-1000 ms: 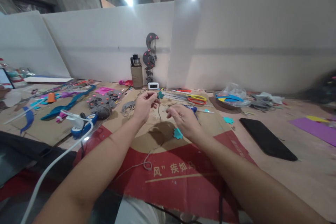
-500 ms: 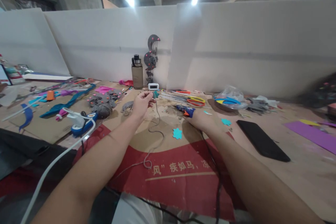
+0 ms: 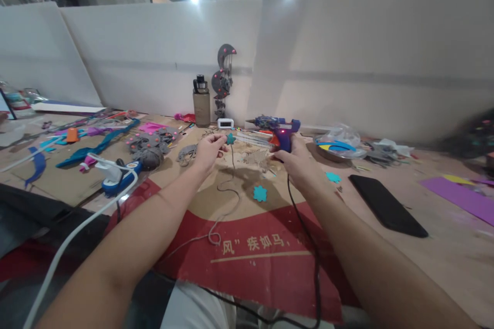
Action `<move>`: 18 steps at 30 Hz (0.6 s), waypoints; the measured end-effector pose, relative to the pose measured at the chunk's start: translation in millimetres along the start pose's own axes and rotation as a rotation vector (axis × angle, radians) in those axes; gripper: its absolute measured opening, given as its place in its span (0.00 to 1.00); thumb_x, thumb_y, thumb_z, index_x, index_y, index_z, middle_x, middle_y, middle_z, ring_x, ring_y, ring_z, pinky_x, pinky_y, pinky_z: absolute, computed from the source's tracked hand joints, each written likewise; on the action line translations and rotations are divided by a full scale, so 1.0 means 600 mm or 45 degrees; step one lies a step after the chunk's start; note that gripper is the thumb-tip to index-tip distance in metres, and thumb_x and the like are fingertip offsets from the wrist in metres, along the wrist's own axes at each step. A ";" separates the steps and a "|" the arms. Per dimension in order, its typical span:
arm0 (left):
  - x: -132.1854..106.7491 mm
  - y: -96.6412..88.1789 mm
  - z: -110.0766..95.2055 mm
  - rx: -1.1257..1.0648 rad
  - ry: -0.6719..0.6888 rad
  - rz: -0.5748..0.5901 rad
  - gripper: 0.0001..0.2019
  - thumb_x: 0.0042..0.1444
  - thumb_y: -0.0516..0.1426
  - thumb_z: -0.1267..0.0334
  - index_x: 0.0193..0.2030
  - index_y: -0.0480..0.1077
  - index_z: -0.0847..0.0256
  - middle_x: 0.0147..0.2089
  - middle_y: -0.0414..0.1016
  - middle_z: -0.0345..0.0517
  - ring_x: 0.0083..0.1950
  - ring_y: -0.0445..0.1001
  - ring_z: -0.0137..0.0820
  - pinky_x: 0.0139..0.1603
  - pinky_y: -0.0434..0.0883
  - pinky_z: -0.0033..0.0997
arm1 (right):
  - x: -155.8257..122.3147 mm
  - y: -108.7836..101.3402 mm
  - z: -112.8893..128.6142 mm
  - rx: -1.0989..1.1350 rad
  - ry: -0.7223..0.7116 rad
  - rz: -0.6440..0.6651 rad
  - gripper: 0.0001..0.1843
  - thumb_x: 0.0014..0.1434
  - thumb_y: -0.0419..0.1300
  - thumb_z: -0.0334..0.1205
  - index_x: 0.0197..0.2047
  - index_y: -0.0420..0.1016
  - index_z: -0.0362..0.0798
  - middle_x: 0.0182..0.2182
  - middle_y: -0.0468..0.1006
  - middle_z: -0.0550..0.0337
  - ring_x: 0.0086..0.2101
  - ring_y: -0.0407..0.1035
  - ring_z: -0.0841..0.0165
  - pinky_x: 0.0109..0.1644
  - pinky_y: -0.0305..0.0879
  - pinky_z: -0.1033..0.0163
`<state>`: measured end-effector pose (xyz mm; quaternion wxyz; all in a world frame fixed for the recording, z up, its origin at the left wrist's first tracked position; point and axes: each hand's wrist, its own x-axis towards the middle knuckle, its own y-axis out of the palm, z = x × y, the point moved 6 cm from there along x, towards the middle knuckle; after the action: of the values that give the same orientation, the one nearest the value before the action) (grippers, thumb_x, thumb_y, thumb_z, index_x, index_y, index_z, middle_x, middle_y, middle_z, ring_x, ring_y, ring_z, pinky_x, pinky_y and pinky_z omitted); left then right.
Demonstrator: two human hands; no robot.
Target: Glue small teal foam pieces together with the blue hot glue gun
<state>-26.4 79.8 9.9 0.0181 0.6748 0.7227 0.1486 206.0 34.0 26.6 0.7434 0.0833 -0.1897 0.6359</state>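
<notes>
My left hand pinches a small teal flower-shaped piece between thumb and finger. From that piece a grey yarn strand trails down over the red and tan cardboard. My right hand grips a blue hot glue gun by its handle, held up above the table with the nozzle towards the left. A red light glows on the gun, and its black cord hangs down. Another turquoise flower cutout lies on the cardboard between my arms, and one more cutout lies beyond my right wrist.
A black phone lies at the right. A bowl with a plastic bag stands behind it. At the back are a bottle and a hanging moon ornament. Grey yarn and a blue power strip sit left.
My right hand has lifted the glue gun off the table area, and its nozzle now points left. My left hand stays nearly in place with the teal piece.
</notes>
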 end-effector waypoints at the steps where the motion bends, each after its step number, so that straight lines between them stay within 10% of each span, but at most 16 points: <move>1: -0.001 0.000 0.000 0.008 -0.004 -0.004 0.08 0.46 0.62 0.63 0.29 0.69 0.64 0.25 0.69 0.38 0.21 0.66 0.19 0.18 0.54 0.19 | -0.007 0.010 0.010 0.066 -0.013 0.052 0.22 0.44 0.57 0.36 0.46 0.66 0.50 0.35 0.74 0.61 0.32 0.68 0.69 0.35 0.67 0.64; 18: -0.007 0.004 -0.005 0.056 0.015 0.042 0.11 0.44 0.63 0.58 0.28 0.69 0.64 0.24 0.66 0.37 0.20 0.60 0.18 0.17 0.48 0.20 | -0.037 0.044 0.036 -0.559 -0.395 0.104 0.22 0.60 0.54 0.45 0.55 0.66 0.47 0.42 0.77 0.49 0.40 0.70 0.58 0.48 0.65 0.51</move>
<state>-24.6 75.6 12.5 -0.0033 0.6860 0.7146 0.1369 173.7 10.2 34.6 0.6795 0.0087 -0.4379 0.5886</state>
